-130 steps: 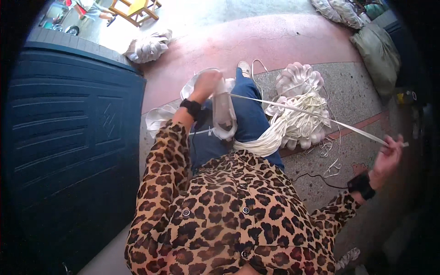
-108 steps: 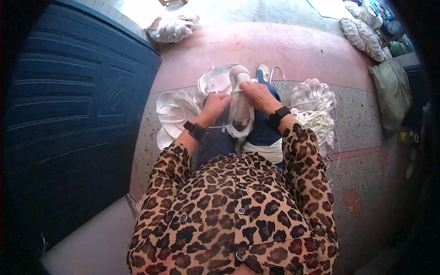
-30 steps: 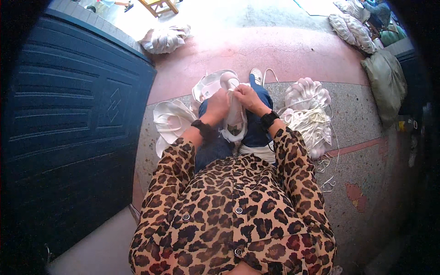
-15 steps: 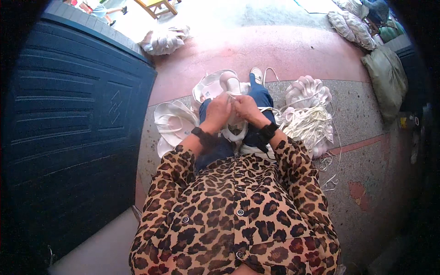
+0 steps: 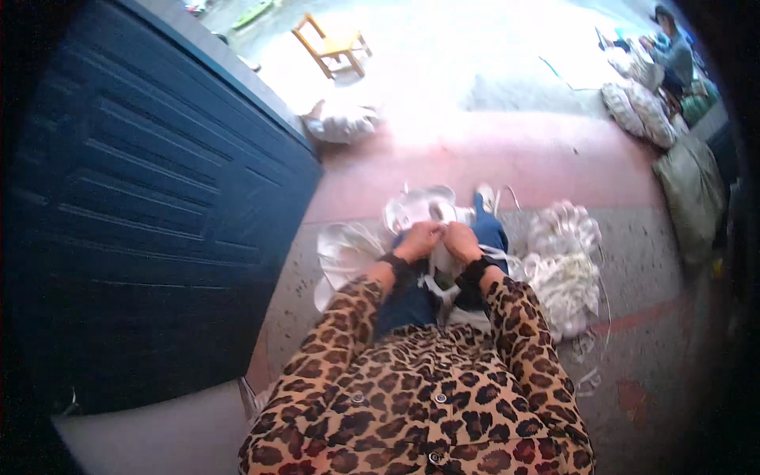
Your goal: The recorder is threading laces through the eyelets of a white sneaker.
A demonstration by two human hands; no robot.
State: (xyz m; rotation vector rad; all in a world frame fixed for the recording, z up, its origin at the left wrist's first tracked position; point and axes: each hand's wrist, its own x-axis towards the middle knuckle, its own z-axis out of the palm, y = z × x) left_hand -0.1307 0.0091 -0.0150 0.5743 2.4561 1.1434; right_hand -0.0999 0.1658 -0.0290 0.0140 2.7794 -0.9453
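My left hand (image 5: 419,240) and my right hand (image 5: 461,241) meet close together above my knees, fingers closed. A white strap (image 5: 497,253) runs from beside my right hand toward the pile at the right; both hands seem to pinch it, though the grip is blurred. Just beyond them stands a white rounded form (image 5: 444,211). White curved pieces (image 5: 400,210) lie behind my left hand, and more white pieces (image 5: 340,253) rest on the floor to the left. Between my legs, other white material is partly hidden by my wrists.
At the right lie a heap of white straps (image 5: 562,285) and a stack of white scalloped pieces (image 5: 566,226). A dark blue door (image 5: 158,206) borders the left. Farther off are a white bundle (image 5: 340,123), a wooden chair (image 5: 332,49), a grey-green sack (image 5: 689,198) and a seated person (image 5: 673,59).
The view has shifted, so the scene sits lower and farther right. More of the chair and a person at the far right now show. Both hands remain close together.
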